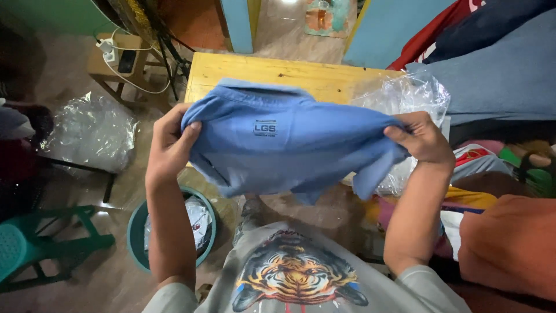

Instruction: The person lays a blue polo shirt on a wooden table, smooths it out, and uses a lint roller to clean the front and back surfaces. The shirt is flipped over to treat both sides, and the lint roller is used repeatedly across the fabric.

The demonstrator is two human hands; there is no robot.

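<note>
Mid-blue shirt with a small dark printed mark near the collar; pale yellow wooden table beyond it, clear glossy plastic bags at far right and at left. Teal round bin near left, teal-green stool further left, grey shirt nearest with an orange, black-striped tiger face print. Slate-blue cloth far right, red and navy above it, orange fabric near right

Open room over the bare surface beyond the shirt. Blocked right by a plastic bag and piled cloth; below left, a bin.
</note>
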